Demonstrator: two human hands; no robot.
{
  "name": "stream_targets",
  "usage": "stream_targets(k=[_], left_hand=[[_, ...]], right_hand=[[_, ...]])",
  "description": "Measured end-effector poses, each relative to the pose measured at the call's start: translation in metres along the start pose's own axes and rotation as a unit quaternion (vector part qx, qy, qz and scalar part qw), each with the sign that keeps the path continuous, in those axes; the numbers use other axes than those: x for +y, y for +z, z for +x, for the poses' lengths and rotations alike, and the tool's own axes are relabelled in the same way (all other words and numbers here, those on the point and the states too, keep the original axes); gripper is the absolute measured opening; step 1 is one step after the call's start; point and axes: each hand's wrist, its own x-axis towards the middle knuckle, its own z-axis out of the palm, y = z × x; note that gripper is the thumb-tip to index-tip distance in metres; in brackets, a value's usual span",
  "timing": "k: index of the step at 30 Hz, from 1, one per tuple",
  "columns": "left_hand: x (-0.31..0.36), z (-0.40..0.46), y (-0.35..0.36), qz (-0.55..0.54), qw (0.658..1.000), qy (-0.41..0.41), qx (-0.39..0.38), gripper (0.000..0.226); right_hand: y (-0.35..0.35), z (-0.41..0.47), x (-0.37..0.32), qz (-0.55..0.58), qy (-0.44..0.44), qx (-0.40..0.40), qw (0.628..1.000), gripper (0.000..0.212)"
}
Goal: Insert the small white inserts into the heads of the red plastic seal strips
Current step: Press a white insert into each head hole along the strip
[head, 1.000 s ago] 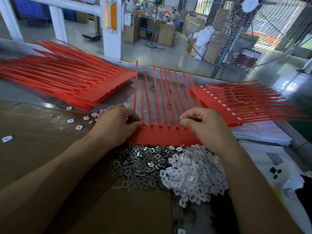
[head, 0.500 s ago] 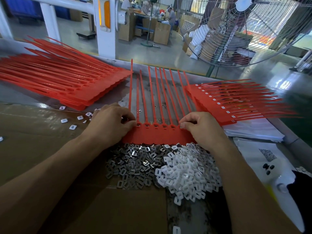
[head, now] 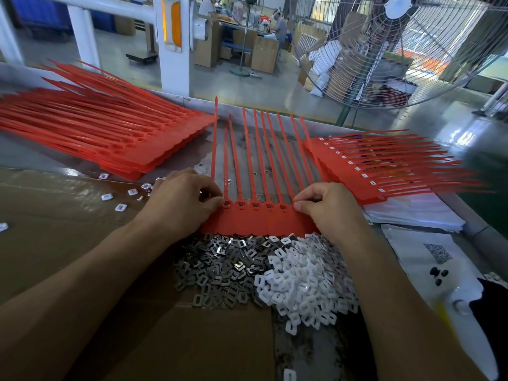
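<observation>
In the middle of the worktop point(head: 68, 243), a joined row of red seal strips point(head: 255, 218) lies flat, heads toward the person and thin tails pointing away. The left hand point(head: 181, 204) has its fingers curled at the left end of the row, pinching at a head there. The right hand point(head: 327, 210) does the same at the right end. I cannot tell if either hand has an insert under its fingertips.

Just in front of the row sit two heaps touching each other: white inserts point(head: 305, 281) on the right and small metal clips point(head: 220, 268) on the left. A few loose white bits point(head: 121, 207) lie farther left.

The strips look light and bendy, so the long tails would flop; it seems best to hold them by the wide, stiffer head part. The inserts look tiny, light and smooth, easy to drop, so a fingertip pinch on the edges should work.

A tall stack of red strips point(head: 115, 138) lies to the left, and another stack point(head: 384, 169) to the right has white in its heads. The top is brown cardboard. Behind is a big fan point(head: 398, 50) and a factory floor.
</observation>
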Motion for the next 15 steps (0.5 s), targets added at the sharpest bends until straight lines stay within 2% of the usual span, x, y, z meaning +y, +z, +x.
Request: stream_targets(k=[7,15], left_hand=[[-0.0010,0.0003,-0.0006,0.000,1.000,0.002,-0.005,0.003],[-0.0013,0.0006,-0.0002,0.004,1.000,0.002,-0.003,0.005]], right_hand=[[-0.0064,-0.0012,0.0021,0.026,0.004,-0.005,1.000,0.011],[-0.0013,0.0011,0.0026,-0.017,-0.005,0.013,1.000,0.018]])
